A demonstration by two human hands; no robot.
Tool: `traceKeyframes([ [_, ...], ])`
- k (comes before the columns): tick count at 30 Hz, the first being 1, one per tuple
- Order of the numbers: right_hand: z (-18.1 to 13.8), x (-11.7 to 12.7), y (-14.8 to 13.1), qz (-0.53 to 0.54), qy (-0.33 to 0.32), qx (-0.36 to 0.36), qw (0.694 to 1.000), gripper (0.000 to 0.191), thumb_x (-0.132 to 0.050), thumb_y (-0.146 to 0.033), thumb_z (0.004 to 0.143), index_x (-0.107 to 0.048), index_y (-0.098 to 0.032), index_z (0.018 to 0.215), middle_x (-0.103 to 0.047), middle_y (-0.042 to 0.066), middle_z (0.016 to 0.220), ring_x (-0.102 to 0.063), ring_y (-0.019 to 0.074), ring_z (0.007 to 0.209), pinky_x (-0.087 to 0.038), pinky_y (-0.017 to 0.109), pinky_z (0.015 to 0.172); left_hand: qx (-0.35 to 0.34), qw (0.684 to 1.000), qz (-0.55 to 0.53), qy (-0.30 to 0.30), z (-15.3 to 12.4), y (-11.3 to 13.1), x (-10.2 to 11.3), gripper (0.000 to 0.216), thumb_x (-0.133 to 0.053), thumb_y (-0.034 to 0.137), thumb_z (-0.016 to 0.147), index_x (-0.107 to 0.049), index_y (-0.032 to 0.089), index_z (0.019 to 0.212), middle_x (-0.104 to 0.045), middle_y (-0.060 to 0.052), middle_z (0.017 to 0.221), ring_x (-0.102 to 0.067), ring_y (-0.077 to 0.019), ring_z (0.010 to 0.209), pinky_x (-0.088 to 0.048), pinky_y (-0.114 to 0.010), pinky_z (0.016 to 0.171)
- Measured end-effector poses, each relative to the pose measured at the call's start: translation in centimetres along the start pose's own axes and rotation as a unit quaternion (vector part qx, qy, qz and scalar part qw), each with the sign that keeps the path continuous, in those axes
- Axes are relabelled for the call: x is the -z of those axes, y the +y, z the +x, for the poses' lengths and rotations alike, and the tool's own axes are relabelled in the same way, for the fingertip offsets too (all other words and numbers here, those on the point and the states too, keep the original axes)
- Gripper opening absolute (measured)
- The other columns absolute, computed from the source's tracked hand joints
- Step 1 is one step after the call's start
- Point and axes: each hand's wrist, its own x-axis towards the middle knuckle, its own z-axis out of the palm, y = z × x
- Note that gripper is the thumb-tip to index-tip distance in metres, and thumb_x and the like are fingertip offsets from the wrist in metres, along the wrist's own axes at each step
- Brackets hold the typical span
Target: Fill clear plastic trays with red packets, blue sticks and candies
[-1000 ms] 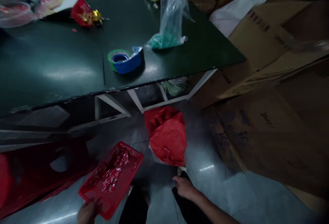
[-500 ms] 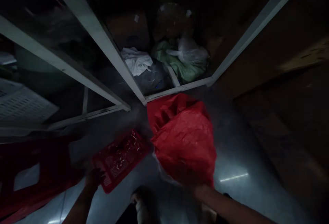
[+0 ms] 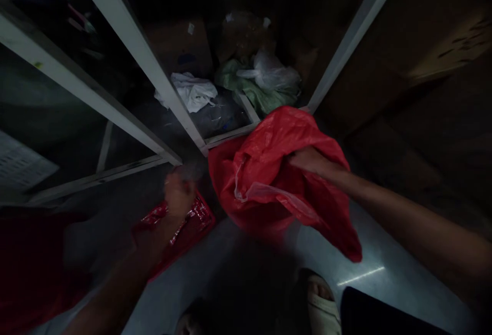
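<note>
My right hand [image 3: 309,161] grips a crumpled red plastic bag [image 3: 277,191] from above, gathering a fold of it, and the bag hangs in front of me. My left hand [image 3: 179,194] is blurred and sits at the upper edge of a red plastic tray [image 3: 198,220] holding shiny red wrapping. The wrist hides much of the tray, and I cannot tell whether the fingers grip it.
Under the table, white metal frame bars [image 3: 126,48] surround a white cloth [image 3: 192,91], a green bag [image 3: 246,86] and a clear bag [image 3: 272,74]. A dark red object [image 3: 31,268] stands at the left. Cardboard sheets [image 3: 384,94] lean at the right. My sandalled foot [image 3: 321,304] shows below.
My view has dropped from the tabletop to the space beneath it. The red bag has risen and spread, now gripped by my right hand. My left hand has moved up across the tray.
</note>
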Motion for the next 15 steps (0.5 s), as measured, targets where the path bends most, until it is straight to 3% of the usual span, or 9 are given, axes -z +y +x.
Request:
traceKeyframes([
  [1,0.9,1.3,-0.6,0.011,0.010,0.004,1.000,0.030,-0.056,-0.007,0.084,-0.070,-0.012,0.109,-0.069,0.010,0.118,-0.062,0.0248,0.113,-0.044,0.037,0.107,-0.065,0.994,-0.085,0.028,0.1,4.2,1.0,0.040,-0.053,0.028,0.096,-0.055,0.006,0.130,-0.056,-0.022,0.138,-0.049,-0.0276,0.136,-0.041,-0.043,0.114],
  [3,1.8,2.8,-1.6,0.036,0.028,0.003,0.999,0.028,-0.054,-0.007,0.085,-0.070,-0.011,0.108,-0.071,0.007,0.109,-0.067,0.0221,0.097,-0.053,0.034,0.094,-0.157,0.972,-0.174,0.019,-0.7,12.5,2.8,0.039,-0.049,0.037,0.098,-0.054,0.017,0.131,-0.047,-0.017,0.148,-0.042,-0.0269,0.141,-0.036,-0.045,0.118],
  [5,2.0,3.2,-2.0,0.059,0.041,-0.003,0.997,0.027,-0.054,-0.009,0.087,-0.069,-0.008,0.109,-0.072,0.008,0.097,-0.068,0.0207,0.080,-0.056,0.032,0.079,-0.181,0.967,-0.173,-0.036,-2.1,19.1,3.0,0.044,-0.051,0.049,0.096,-0.055,0.022,0.131,-0.031,-0.014,0.160,-0.030,-0.0325,0.148,-0.030,-0.052,0.120],
  [7,1.6,3.3,-1.4,0.071,0.063,0.001,0.995,0.030,-0.051,-0.010,0.088,-0.067,-0.006,0.112,-0.072,0.008,0.091,-0.067,0.0196,0.075,-0.056,0.030,0.073,-0.153,0.973,-0.143,-0.099,-2.8,23.1,1.3,0.055,-0.054,0.053,0.093,-0.050,0.022,0.138,-0.017,-0.016,0.165,-0.018,-0.0407,0.152,-0.025,-0.062,0.119],
  [10,1.0,4.2,0.9,0.048,0.114,0.017,0.992,0.037,-0.048,-0.003,0.085,-0.065,-0.006,0.118,-0.071,0.011,0.104,-0.067,0.0196,0.088,-0.054,0.031,0.087,-0.078,0.984,-0.080,-0.138,-1.5,23.9,-2.7,0.068,-0.059,0.035,0.091,-0.034,0.019,0.153,-0.012,-0.023,0.166,-0.012,-0.0482,0.152,-0.025,-0.072,0.114],
  [12,0.8,5.3,2.8,0.023,0.125,0.018,0.992,0.036,-0.049,-0.002,0.084,-0.068,-0.007,0.114,-0.070,0.014,0.111,-0.066,0.0212,0.098,-0.050,0.035,0.097,-0.042,0.989,-0.024,-0.139,0.6,21.5,-4.5,0.058,-0.047,0.019,0.094,-0.038,0.017,0.151,-0.030,-0.026,0.159,-0.030,-0.0455,0.146,-0.034,-0.068,0.110],
  [14,1.0,6.0,4.2,0.006,0.101,0.016,0.995,0.029,-0.050,-0.003,0.085,-0.072,-0.009,0.103,-0.071,0.014,0.109,-0.065,0.0227,0.102,-0.048,0.037,0.100,-0.038,0.989,0.014,-0.140,3.3,17.7,-4.5,0.050,-0.033,0.011,0.096,-0.050,0.016,0.143,-0.049,-0.025,0.145,-0.048,-0.0393,0.135,-0.042,-0.059,0.106],
  [15,1.2,5.9,4.6,0.001,0.086,0.021,0.996,0.025,-0.052,-0.004,0.084,-0.073,-0.010,0.097,-0.072,0.013,0.106,-0.066,0.0231,0.101,-0.048,0.037,0.100,-0.045,0.990,0.021,-0.135,4.8,15.7,-4.0,0.050,-0.031,0.009,0.096,-0.053,0.016,0.141,-0.051,-0.024,0.143,-0.050,-0.0373,0.132,-0.044,-0.055,0.106],
])
